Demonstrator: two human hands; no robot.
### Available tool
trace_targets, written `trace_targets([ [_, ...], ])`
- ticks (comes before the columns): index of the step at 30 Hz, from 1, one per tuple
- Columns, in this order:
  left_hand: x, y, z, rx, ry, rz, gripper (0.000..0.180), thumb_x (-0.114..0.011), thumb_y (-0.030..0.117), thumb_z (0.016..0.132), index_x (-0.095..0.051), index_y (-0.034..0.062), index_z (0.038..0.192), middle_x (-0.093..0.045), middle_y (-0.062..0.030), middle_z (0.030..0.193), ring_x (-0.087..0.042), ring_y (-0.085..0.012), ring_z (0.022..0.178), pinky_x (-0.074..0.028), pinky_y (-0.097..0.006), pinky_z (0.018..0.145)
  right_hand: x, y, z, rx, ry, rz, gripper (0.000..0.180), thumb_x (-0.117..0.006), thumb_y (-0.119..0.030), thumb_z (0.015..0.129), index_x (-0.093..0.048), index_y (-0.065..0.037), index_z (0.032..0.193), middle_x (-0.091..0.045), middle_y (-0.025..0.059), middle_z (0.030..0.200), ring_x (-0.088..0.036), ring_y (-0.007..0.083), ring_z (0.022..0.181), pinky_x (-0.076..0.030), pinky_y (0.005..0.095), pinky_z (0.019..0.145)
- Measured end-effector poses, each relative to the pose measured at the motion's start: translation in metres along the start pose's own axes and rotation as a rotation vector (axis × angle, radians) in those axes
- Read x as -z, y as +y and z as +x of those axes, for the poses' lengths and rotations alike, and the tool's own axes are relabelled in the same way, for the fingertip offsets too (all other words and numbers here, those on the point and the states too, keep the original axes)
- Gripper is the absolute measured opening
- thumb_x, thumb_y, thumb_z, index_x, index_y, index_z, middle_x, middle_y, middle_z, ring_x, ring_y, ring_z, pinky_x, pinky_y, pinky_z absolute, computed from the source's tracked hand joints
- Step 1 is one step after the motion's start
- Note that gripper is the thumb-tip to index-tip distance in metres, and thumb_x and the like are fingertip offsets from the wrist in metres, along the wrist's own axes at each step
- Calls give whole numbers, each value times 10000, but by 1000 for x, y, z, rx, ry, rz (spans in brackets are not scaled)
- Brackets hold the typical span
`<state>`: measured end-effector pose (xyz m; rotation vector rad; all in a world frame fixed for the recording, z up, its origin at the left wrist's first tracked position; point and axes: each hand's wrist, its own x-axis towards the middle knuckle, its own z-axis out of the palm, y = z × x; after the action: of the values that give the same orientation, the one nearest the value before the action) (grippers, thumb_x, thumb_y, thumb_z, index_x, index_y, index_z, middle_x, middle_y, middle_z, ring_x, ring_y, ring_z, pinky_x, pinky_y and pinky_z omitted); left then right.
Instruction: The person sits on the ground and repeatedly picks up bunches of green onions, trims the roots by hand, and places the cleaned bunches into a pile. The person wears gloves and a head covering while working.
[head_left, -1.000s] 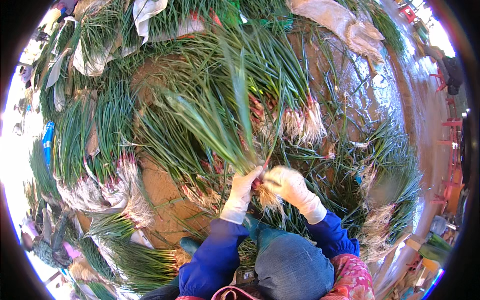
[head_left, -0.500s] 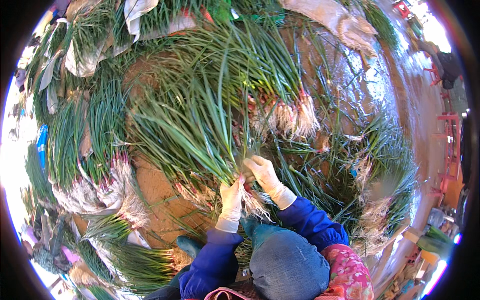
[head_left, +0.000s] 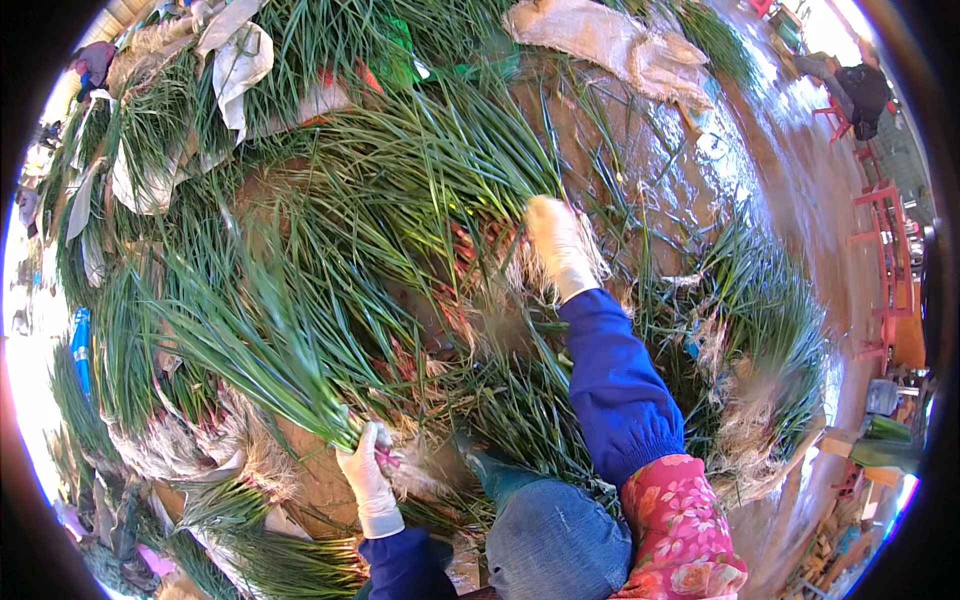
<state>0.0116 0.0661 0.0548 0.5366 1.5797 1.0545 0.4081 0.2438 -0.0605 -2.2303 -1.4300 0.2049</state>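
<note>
My left hand [head_left: 366, 474], in a pale glove, is closed round the reddish base of a bunch of spring onions [head_left: 285, 365]. Its long green leaves fan out to the upper left, and whitish roots stick out right of the fist. Farther off, my right hand [head_left: 556, 238], gloved too, reaches onto the root end of a large pile of spring onions [head_left: 430, 150]. Its fingers are curled under and blurred, so whether they grip a stalk does not show. More loose spring onions [head_left: 510, 390] lie between my two arms.
Several root-ended bundles [head_left: 165, 395] lie at the left, others [head_left: 770, 300] at the right. A pale sack [head_left: 610, 45] lies at the back on a wet brown floor [head_left: 690, 180]. Red stools [head_left: 883, 240] and a seated person [head_left: 862, 95] are at the far right.
My hands have parted from close together. The left has drawn the bunch down and leftward; the right has moved away from me to the far pile.
</note>
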Motion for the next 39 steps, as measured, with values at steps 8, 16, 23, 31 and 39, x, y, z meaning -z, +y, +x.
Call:
trace_targets([
  [8, -43, -7, 18, 199, -314, -349, 153, -618, 40, 870, -554, 61, 1008, -659, -102, 916, -622, -167, 745, -532, -297, 638, 38, 42, -29, 328, 300, -39, 106, -650, -120, 794, -644, -57, 879, -646, 129, 841, -626, 320, 797, -505, 402, 717],
  [16, -91, -31, 3, 278, -381, -207, 89, -619, 73, 879, -588, 34, 952, -661, -97, 723, -590, -173, 489, -494, -282, 405, 58, -57, -115, 336, -127, 535, 167, -649, -133, 858, -660, -38, 995, -678, 132, 963, -649, 299, 908, -512, 369, 831],
  [23, -54, -21, 3, 182, -242, -277, 202, -584, -23, 855, -550, 51, 1040, -648, -194, 1133, -679, -226, 826, -564, -355, 710, 5, 73, 24, -335, -206, -325, 226, -621, -317, 836, -660, -95, 818, -660, 134, 843, -633, 336, 827, -504, 436, 744],
  [31, -85, -38, 15, 248, -472, -441, 152, -619, 70, 897, -560, 56, 1037, -630, -182, 1182, -651, -273, 1025, -542, -371, 848, 81, -58, -130, 278, -316, 397, 63, -638, -133, 789, -638, -91, 835, -654, 101, 817, -634, 277, 752, -512, 379, 696],
  [39, -79, -72, 9, 554, -563, -95, 192, -678, 39, 847, -557, 80, 991, -672, -131, 946, -670, -203, 777, -577, -333, 708, 77, -48, -198, -250, -1016, 677, 352, -609, -366, 918, -696, -32, 844, -663, 52, 718, -617, 126, 641, -498, 287, 600],
])
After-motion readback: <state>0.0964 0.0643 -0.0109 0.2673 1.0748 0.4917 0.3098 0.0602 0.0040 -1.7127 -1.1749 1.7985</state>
